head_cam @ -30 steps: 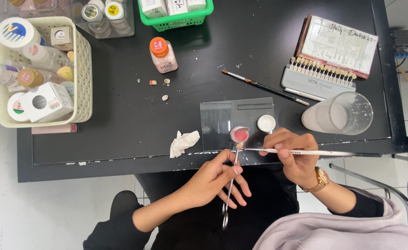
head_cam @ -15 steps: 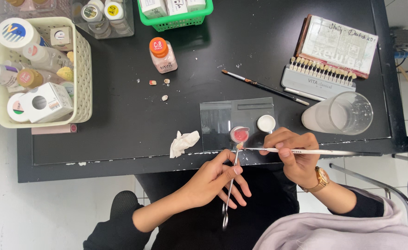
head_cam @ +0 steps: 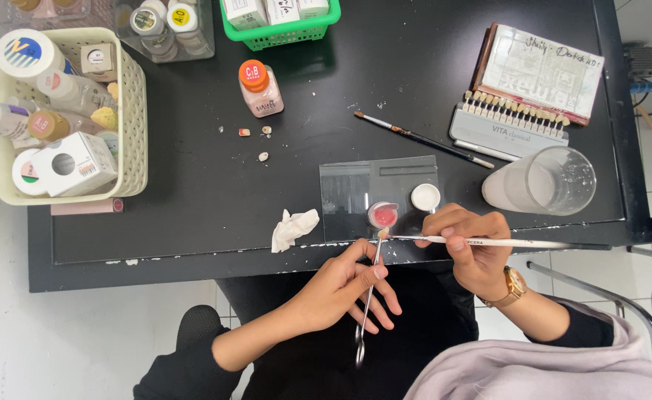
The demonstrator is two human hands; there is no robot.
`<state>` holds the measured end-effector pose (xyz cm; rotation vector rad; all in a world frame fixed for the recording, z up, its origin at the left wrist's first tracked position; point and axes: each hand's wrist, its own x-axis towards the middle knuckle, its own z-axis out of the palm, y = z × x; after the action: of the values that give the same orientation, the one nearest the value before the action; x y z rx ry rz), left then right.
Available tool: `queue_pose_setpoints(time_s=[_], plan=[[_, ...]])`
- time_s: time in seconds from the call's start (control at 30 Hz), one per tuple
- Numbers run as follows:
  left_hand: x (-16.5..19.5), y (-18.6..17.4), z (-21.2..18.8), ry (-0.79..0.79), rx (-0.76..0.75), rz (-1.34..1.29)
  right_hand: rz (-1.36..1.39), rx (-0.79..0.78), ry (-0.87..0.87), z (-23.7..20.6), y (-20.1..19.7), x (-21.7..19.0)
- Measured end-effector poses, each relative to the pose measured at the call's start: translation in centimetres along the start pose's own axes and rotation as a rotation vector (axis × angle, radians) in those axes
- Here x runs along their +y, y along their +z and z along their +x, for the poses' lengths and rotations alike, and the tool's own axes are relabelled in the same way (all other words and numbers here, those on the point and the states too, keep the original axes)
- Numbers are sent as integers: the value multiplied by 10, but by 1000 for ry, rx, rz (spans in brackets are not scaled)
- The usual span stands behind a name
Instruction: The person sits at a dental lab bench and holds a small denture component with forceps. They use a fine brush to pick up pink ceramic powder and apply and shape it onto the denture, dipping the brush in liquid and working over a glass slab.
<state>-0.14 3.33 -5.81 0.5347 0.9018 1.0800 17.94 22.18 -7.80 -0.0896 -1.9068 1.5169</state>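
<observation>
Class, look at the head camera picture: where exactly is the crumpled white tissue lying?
The crumpled white tissue lies near the black table's front edge, just left of the clear glass slab and above the left hand.

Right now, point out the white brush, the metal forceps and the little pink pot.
white brush (head_cam: 489, 241), head view, on the middle of its handle.
metal forceps (head_cam: 366, 311), head view, on the shaft below the fingers.
little pink pot (head_cam: 383, 215), head view, on its pink middle.

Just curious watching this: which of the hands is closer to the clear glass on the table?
The right hand. It holds a white brush just below and left of the glass. The left hand, holding metal forceps, sits farther left, off the table edge.
</observation>
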Motion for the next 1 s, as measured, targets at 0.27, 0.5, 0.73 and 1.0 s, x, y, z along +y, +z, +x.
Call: queue_pose_setpoints(time_s=[0.27,0.5,0.73,1.0], plan=[[0,0,1,3,2,11,19,18,-7,-1,1,1],[-1,-1,0,9,-2,7,-3,4,3,-1,1,1],[-1,0,0,-2,-5,-16,-29,-3,-1,0,-1,1],[-1,0,0,0,-5,-18,-32,-3,-10,2,1,0]])
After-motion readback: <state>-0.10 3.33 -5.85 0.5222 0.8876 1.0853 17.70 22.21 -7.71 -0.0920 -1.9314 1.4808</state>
